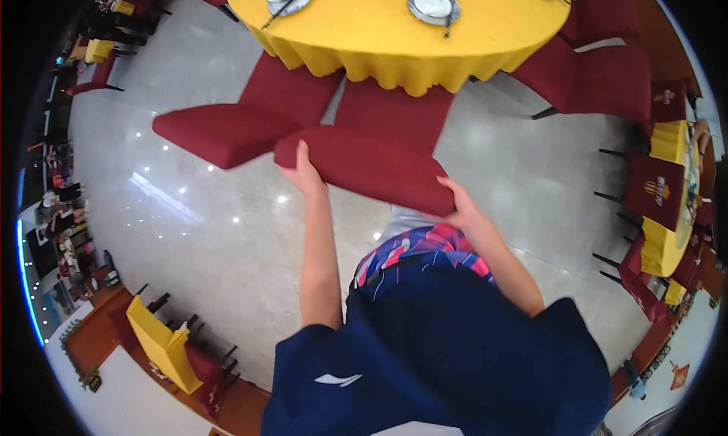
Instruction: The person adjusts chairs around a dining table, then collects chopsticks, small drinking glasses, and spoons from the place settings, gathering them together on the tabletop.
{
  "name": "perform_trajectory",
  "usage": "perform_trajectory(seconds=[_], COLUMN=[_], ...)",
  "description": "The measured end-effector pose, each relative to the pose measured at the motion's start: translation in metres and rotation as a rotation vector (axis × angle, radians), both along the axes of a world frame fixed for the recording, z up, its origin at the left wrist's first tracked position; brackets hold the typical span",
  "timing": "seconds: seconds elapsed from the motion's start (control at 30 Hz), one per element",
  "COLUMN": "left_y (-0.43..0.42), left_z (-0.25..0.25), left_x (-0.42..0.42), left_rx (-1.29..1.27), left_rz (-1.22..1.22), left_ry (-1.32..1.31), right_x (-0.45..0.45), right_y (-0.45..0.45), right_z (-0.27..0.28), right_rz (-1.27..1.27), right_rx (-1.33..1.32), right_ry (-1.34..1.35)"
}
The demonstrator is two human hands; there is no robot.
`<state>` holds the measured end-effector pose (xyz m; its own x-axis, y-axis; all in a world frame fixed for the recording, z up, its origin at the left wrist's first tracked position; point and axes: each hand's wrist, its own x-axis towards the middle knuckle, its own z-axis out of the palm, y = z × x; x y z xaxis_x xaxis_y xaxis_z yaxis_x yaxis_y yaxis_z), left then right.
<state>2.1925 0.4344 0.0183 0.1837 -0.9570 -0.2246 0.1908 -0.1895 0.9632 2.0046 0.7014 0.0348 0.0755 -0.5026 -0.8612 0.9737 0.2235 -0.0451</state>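
A red upholstered chair (364, 167) stands with its back towards me and its seat running under the yellow tablecloth (402, 49). My left hand (305, 170) grips the left end of the backrest, thumb on top. At the backrest's right end my right hand (459, 201) holds on, its thumb above and its other fingers mostly hidden. A second red chair (227, 129) is right beside it on the left. Plates with small dishes, one of them a plate (434, 7) near the middle, lie on the cloth with chopsticks.
More red chairs (580, 72) stand at the right of the table. Another yellow-covered table (660, 246) with chairs is at the far right. A yellow-draped table (163, 345) with red chairs shows at the lower left. Grey glossy floor (189, 186) lies between them.
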Motion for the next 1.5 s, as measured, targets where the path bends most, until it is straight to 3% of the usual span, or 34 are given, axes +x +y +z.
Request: perform_trajectory(seconds=[0.03, 0.23, 0.33, 0.53, 0.6, 0.73, 0.8, 0.87, 1.07, 1.13, 1.2, 1.27, 1.33, 1.43, 1.5], left_y=[0.003, -0.017, -0.037, -0.090, -0.105, -0.128, -0.138, -0.140, -0.192, -0.226, -0.276, -0.332, -0.393, -0.480, -0.507], left_z=[0.013, 0.005, 0.015, 0.018, 0.038, 0.034, 0.016, 0.036, 0.013, 0.036, 0.033, 0.060, 0.058, 0.052, 0.035], left_x=[-0.005, -0.014, -0.050, -0.099, -0.122, -0.150, -0.159, -0.153, -0.051, 0.005, 0.074, 0.139, 0.202, 0.280, 0.299], left_rx=[0.018, 0.094, 0.120, 0.238, 0.586, 0.580, 0.546, 0.602, 0.581, 0.525, 0.107, -0.447, -0.776, -0.881, -0.683], left_rz=[-0.034, -0.167, -0.193, -0.355, -0.366, -0.511, -0.451, -0.446, -1.041, -1.055, -1.208, -1.098, -0.852, -0.617, -0.411], left_ry=[-0.012, -0.136, -0.148, -0.094, -0.039, -0.018, -0.112, -0.081, 0.127, 0.086, -0.108, -0.636, -1.051, -1.229, -1.187], right_x=[-0.001, -0.015, -0.037, -0.079, -0.096, -0.118, -0.122, -0.118, -0.035, 0.016, 0.096, 0.171, 0.249, 0.321, 0.323], right_y=[-0.008, -0.018, -0.042, -0.083, -0.092, -0.109, -0.122, -0.129, -0.162, -0.178, -0.209, -0.254, -0.319, -0.406, -0.429], right_z=[0.016, -0.004, -0.006, 0.021, 0.014, 0.005, 0.010, 0.014, 0.007, -0.017, -0.043, -0.047, -0.024, 0.021, 0.026], right_rz=[-0.021, -0.078, -0.201, -0.230, -0.307, -0.452, -0.471, -0.479, -0.928, -0.817, -0.554, -0.349, -0.253, -0.208, -0.198], right_rx=[0.022, 0.136, 0.025, 0.161, 0.170, 0.188, 0.235, 0.276, 0.360, 0.300, 0.221, 0.149, 0.172, 0.079, -0.013], right_ry=[0.035, 0.218, 0.364, 0.429, 0.379, 0.418, 0.401, 0.409, 0.583, 0.693, 0.631, 0.456, 0.242, 0.160, 0.149])
